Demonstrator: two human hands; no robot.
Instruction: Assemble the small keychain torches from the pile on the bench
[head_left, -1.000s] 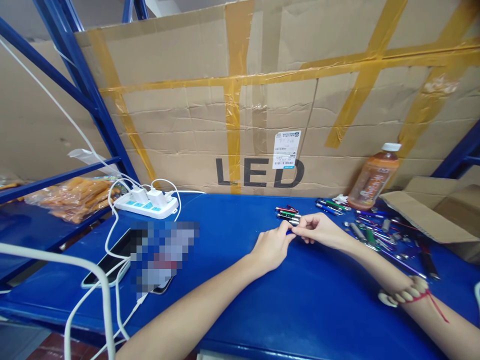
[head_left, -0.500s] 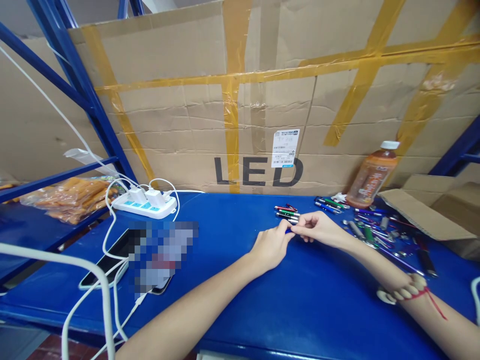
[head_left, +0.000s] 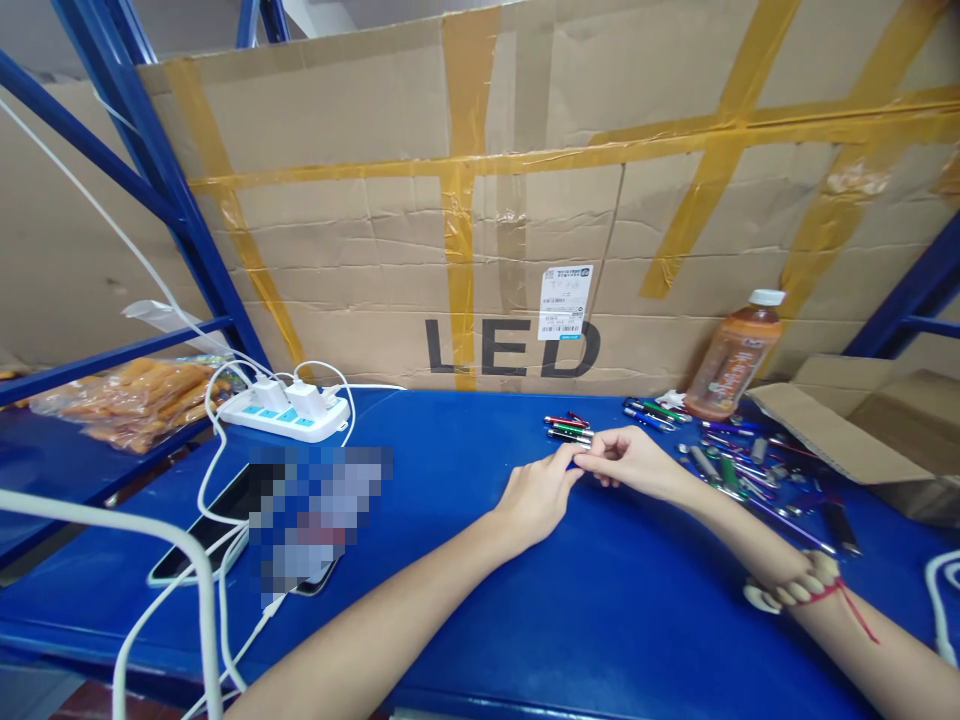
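Note:
My left hand (head_left: pixel 536 493) and my right hand (head_left: pixel 628 461) meet fingertip to fingertip over the blue table (head_left: pixel 600 600), both pinched on one small blue pen-like piece (head_left: pixel 576 463) that barely shows between them. Just beyond the fingers lies a short row of small coloured pens (head_left: pixel 568 428). To the right of my right hand spreads a loose pile of pens and pen parts (head_left: pixel 742 465). A bead bracelet with a red string (head_left: pixel 795 592) circles my right wrist.
An orange drink bottle (head_left: pixel 730 357) stands at the back right beside an open cardboard box (head_left: pixel 862 430). A white power strip (head_left: pixel 283 413) with chargers and cables sits at the back left, phones (head_left: pixel 202 530) near the left edge. A taped cardboard wall (head_left: pixel 480 200) closes the back.
Both hands stay pinched together on the small piece; only the view has shifted slightly, so everything sits a little lower and to the left.

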